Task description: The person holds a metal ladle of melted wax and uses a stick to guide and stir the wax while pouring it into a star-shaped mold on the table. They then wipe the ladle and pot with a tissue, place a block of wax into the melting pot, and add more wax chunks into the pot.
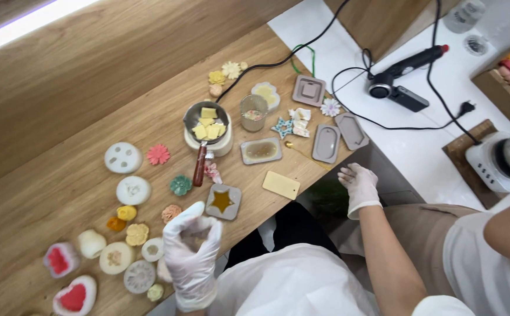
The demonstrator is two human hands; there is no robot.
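Observation:
My left hand (pixel 190 251), in a white glove, hovers over the near edge of the wooden table (pixel 62 105) with its fingertips pinched together; nothing shows between them. Just beyond it lies a grey square mould with a yellow star (pixel 223 201). My right hand (pixel 358 184), also gloved, hangs loosely open past the table's right corner and holds nothing. Nearest to it are a yellow rectangular tag (pixel 281 185) and a grey oblong mould (pixel 326 143). A small pan of yellow chunks (pixel 206 126) sits on a white warmer, its reddish handle (pixel 199 167) pointing towards me.
Flower-shaped pieces, round white moulds (pixel 122 157) and pink heart moulds (pixel 73 295) cover the left half of the table. A tray of amber liquid (pixel 261 150) and a metal cup (pixel 253 112) stand mid-table. A black heat gun (pixel 404 67) with cables lies on the white counter. Another person sits at the right.

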